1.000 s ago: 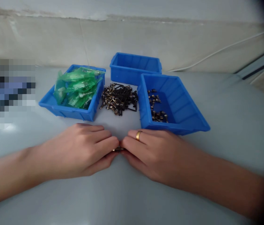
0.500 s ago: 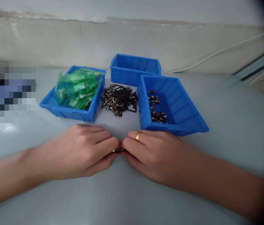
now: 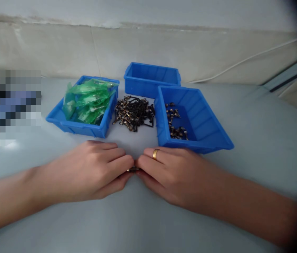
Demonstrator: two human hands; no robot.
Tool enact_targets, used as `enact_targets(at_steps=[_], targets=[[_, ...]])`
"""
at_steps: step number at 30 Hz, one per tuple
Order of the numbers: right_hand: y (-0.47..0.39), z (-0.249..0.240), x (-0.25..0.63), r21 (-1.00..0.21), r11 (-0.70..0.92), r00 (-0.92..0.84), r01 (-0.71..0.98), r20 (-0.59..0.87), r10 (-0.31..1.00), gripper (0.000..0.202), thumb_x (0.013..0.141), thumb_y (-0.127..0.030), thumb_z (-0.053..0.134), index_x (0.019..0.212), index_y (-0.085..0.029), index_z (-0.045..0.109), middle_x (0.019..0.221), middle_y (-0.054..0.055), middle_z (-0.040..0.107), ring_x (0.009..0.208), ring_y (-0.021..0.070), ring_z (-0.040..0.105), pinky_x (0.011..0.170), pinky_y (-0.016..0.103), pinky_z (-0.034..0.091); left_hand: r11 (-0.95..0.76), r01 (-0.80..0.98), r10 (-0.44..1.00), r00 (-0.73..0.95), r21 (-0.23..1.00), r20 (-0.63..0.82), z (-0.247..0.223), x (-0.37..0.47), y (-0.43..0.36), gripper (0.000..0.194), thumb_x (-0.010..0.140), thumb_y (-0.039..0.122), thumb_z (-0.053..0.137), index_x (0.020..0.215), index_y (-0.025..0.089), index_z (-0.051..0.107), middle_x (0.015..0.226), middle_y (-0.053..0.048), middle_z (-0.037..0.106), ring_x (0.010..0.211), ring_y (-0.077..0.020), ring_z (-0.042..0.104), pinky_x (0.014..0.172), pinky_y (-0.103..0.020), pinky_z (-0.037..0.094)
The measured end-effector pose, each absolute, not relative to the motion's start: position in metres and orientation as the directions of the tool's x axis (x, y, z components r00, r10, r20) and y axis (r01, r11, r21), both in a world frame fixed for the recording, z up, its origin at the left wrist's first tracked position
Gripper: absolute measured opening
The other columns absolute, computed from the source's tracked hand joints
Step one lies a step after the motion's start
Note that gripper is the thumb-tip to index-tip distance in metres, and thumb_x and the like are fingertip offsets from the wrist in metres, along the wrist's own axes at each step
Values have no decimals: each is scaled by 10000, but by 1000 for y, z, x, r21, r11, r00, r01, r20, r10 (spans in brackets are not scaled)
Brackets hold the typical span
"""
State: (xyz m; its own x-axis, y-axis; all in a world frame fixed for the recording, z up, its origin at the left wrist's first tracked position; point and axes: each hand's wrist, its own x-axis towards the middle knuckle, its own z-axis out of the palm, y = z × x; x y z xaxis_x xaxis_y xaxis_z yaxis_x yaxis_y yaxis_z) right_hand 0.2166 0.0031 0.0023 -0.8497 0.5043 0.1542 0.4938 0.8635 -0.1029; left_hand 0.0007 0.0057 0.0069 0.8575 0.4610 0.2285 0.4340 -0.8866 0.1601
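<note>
My left hand (image 3: 93,170) and my right hand (image 3: 166,172) rest on the grey table (image 3: 256,140), fingertips meeting around one small dark metal part (image 3: 132,169). Both hands pinch it, and most of it is hidden by the fingers. A gold ring sits on my right hand. Just beyond the hands lies a loose pile of dark metal parts (image 3: 134,113) with brass-coloured ends. To its right a blue bin (image 3: 206,130) holds a few of the same parts (image 3: 176,123). To its left a second blue bin (image 3: 59,121) is filled with green plastic bags (image 3: 87,100).
A third blue bin (image 3: 151,77) stands behind the pile, its inside hidden from view. A white cable (image 3: 243,59) runs along the wall at the back right. A blurred-out patch covers the far left of the table.
</note>
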Motion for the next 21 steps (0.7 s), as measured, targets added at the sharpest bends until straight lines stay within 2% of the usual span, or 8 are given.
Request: enact_targets(at_steps=[21], targets=[[3,3,216,-97,862,-851,497,139,506,84,888,-112,510,834,-174,526,770,29,585,657,184,565,523,300,372,-886,441,462,860,141,217,9,1,6,320,981,205,358,724,161,544,645,-8,535,587,-148,496,530,-284,360]])
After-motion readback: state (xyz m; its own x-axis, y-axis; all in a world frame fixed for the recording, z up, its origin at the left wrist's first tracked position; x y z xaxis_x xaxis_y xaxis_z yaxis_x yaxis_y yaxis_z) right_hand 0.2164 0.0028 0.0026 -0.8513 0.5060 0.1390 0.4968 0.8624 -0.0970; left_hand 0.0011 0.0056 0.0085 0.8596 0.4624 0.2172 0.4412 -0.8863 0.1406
